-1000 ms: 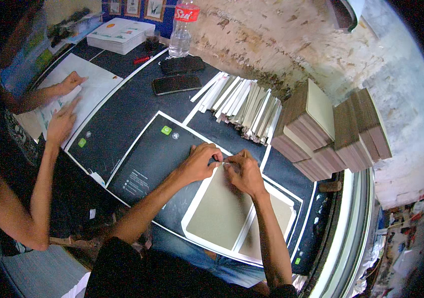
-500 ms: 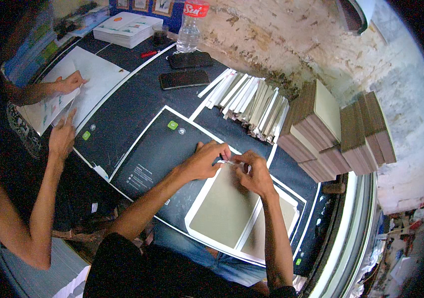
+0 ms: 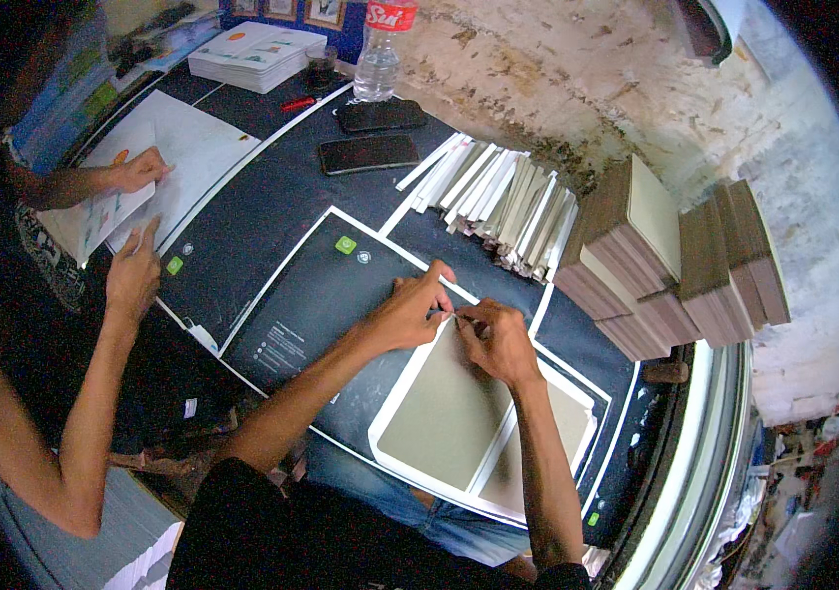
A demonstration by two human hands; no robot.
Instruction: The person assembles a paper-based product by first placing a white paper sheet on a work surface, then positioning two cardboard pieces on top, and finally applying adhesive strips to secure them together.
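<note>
In front of me lies a book cover: a large grey-beige board panel (image 3: pixel 444 418) and a narrower board panel (image 3: pixel 562 423) to its right, on white paper (image 3: pixel 392 398) that shows as a border and a strip between them. My left hand (image 3: pixel 412 317) is at the far left corner of the large board, thumb and forefinger bent together on the paper edge. My right hand (image 3: pixel 498 342) meets it there, pinching the same corner, with its forearm crossing over the boards. The fingertips hide most of the paper between them.
Behind the cover stands a row of white and grey strips (image 3: pixel 498 202), with stacked board pieces (image 3: pixel 626 246) to the right. Two phones (image 3: pixel 370 154) and a plastic bottle (image 3: pixel 378 64) are farther back. At left, another person's hands (image 3: pixel 134 275) handle a printed sheet (image 3: pixel 188 138). Book blocks (image 3: pixel 257 59) lie behind.
My left forefinger has lifted and moved slightly away from the corner, while my right fingertips have shifted a little left onto it. The other person's hands have moved slightly on the sheet.
</note>
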